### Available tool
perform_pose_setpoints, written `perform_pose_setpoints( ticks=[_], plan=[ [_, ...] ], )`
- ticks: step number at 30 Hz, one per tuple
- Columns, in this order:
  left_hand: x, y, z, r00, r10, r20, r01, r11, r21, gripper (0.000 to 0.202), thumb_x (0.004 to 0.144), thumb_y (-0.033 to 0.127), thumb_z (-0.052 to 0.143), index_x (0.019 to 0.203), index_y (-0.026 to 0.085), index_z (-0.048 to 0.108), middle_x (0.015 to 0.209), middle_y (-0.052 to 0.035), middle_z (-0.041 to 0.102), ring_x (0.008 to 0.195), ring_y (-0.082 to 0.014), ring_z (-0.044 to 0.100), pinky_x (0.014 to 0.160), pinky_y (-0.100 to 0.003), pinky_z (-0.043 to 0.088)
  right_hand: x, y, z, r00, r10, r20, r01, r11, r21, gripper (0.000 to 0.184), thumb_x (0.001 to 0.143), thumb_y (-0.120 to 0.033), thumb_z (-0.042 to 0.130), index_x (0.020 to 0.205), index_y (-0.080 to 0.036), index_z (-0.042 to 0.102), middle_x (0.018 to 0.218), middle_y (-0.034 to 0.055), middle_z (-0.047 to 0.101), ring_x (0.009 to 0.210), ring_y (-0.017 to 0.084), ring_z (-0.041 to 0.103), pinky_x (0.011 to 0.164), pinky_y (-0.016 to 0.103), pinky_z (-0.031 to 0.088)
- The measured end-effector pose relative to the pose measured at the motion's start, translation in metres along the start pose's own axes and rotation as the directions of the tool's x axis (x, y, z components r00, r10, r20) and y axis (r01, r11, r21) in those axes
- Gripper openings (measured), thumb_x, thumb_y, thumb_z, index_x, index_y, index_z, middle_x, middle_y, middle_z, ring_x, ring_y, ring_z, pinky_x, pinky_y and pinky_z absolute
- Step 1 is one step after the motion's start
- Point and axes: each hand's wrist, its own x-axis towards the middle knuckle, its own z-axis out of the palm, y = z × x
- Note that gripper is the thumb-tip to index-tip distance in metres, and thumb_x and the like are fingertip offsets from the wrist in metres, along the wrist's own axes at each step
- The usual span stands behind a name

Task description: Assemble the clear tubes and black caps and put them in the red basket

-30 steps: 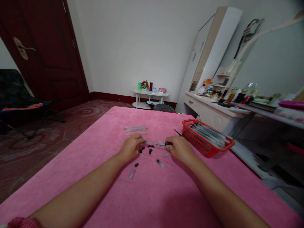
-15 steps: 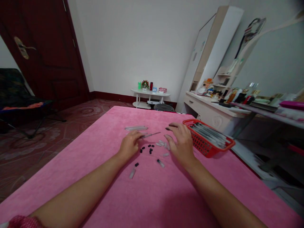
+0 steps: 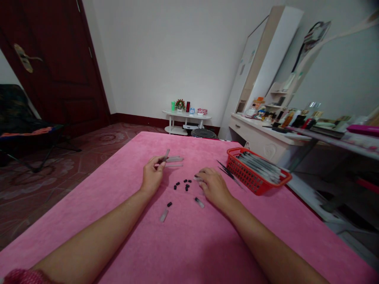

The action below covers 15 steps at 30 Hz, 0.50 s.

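Observation:
My left hand (image 3: 152, 173) is closed, thumb against fingers, on a translucent pen barrel (image 3: 167, 153) that points up and away. Beside its fingertips lie more clear pen barrels (image 3: 175, 159) on the pink cloth. My right hand (image 3: 213, 184) is lowered to the cloth, fingers curled over a clear pen cap (image 3: 196, 178); its palm hides whatever lies underneath. Between the hands are several small black plugs (image 3: 187, 186). Closer to me are a clear cap with a black end (image 3: 199, 202), another clear cap (image 3: 164, 215) and a black plug (image 3: 169, 204).
A red plastic basket (image 3: 243, 177) full of pen parts stands at the right of the pink-covered table (image 3: 177, 252). Thin dark pen refills (image 3: 229, 173) lie against its left side. Beyond the table are a white dresser (image 3: 260, 132) and a low white stand (image 3: 186, 115).
My left hand has moved left and swapped a thin dark rod for a translucent barrel. My right hand has come down and left onto the clear caps, uncovering the refills by the basket.

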Motion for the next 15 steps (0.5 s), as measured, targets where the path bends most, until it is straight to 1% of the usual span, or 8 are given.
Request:
perform_pose_setpoints(
  ticks=[2, 4, 5, 7, 9, 11, 13, 15],
  plan=[
    [0.000, 0.000, 0.002, 1.000, 0.010, 0.004, -0.010, 1.000, -0.007, 0.025, 0.077, 0.022, 0.052, 0.096, 0.016, 0.067, 0.094, -0.0055, 0.067, 0.091, -0.0199, 0.061, 0.077, -0.031, 0.047, 0.001, -0.006, 0.006, 0.995, -0.090, 0.032, 0.089, 0.996, 0.028, 0.037, 0.081, -0.010, 0.052, 0.114, -0.022, 0.063, 0.115, 0.0066, 0.061, 0.107, 0.019, 0.048, 0.090, 0.033, 0.037],
    [-0.001, 0.000, 0.003, 1.000, 0.010, 0.014, -0.009, 1.000, -0.011, 0.024, 0.077, 0.023, 0.053, 0.095, 0.016, 0.067, 0.093, -0.0055, 0.066, 0.090, -0.0198, 0.061, 0.077, -0.031, 0.047, 0.002, -0.010, 0.011, 0.981, -0.180, 0.077, 0.176, 0.983, 0.051, 0.048, 0.079, -0.004, 0.048, 0.122, -0.024, 0.057, 0.125, 0.0056, 0.057, 0.115, 0.019, 0.044, 0.093, 0.034, 0.035],
    [-0.001, 0.000, 0.004, 1.000, 0.006, 0.021, -0.006, 1.000, -0.010, 0.024, 0.077, 0.023, 0.053, 0.095, 0.016, 0.067, 0.094, -0.0056, 0.066, 0.090, -0.0197, 0.061, 0.077, -0.031, 0.047, 0.002, -0.011, 0.014, 0.972, -0.212, 0.100, 0.207, 0.977, 0.059, 0.053, 0.077, -0.002, 0.048, 0.124, -0.024, 0.056, 0.127, 0.0050, 0.056, 0.117, 0.019, 0.043, 0.095, 0.035, 0.034],
    [-0.001, 0.002, 0.004, 0.999, 0.001, 0.036, 0.000, 1.000, -0.002, 0.024, 0.077, 0.022, 0.052, 0.095, 0.016, 0.067, 0.094, -0.0057, 0.067, 0.090, -0.0197, 0.061, 0.076, -0.031, 0.047, 0.004, -0.011, 0.019, 0.962, -0.238, 0.134, 0.230, 0.971, 0.072, 0.058, 0.073, 0.002, 0.047, 0.125, -0.024, 0.055, 0.126, 0.0048, 0.058, 0.117, 0.019, 0.044, 0.096, 0.035, 0.033],
    [-0.001, 0.003, 0.004, 0.999, 0.011, 0.051, -0.011, 1.000, 0.007, 0.024, 0.077, 0.021, 0.052, 0.094, 0.016, 0.067, 0.094, -0.0056, 0.066, 0.091, -0.0197, 0.061, 0.077, -0.031, 0.047, 0.005, -0.009, 0.023, 0.968, -0.216, 0.128, 0.206, 0.975, 0.083, 0.052, 0.074, 0.001, 0.048, 0.120, -0.022, 0.058, 0.116, 0.0056, 0.063, 0.109, 0.018, 0.049, 0.093, 0.033, 0.035],
    [-0.001, 0.004, 0.005, 0.997, 0.032, 0.069, -0.033, 0.999, 0.006, 0.023, 0.077, 0.020, 0.051, 0.094, 0.016, 0.067, 0.094, -0.0056, 0.066, 0.091, -0.0195, 0.060, 0.078, -0.031, 0.047, 0.006, -0.007, 0.026, 0.980, -0.176, 0.090, 0.169, 0.982, 0.084, 0.040, 0.078, -0.003, 0.050, 0.113, -0.019, 0.062, 0.106, 0.0061, 0.066, 0.101, 0.018, 0.052, 0.089, 0.031, 0.036],
    [-0.002, 0.005, 0.005, 0.994, 0.054, 0.091, -0.054, 0.999, -0.004, 0.024, 0.078, 0.018, 0.051, 0.095, 0.016, 0.067, 0.095, -0.0056, 0.065, 0.092, -0.0191, 0.060, 0.078, -0.031, 0.048, 0.006, -0.006, 0.027, 0.988, -0.145, 0.051, 0.142, 0.987, 0.070, 0.029, 0.080, -0.009, 0.055, 0.106, -0.018, 0.064, 0.101, 0.0061, 0.067, 0.098, 0.018, 0.053, 0.087, 0.031, 0.036],
    [-0.003, 0.007, 0.006, 0.990, 0.074, 0.118, -0.073, 0.997, -0.009, 0.025, 0.079, 0.017, 0.050, 0.097, 0.017, 0.066, 0.097, -0.0057, 0.065, 0.093, -0.0188, 0.059, 0.077, -0.031, 0.048, 0.006, -0.006, 0.028, 0.991, -0.129, 0.035, 0.127, 0.991, 0.049, 0.023, 0.081, -0.013, 0.058, 0.102, -0.019, 0.065, 0.098, 0.0056, 0.067, 0.097, 0.018, 0.053, 0.086, 0.032, 0.036]
  ],
)
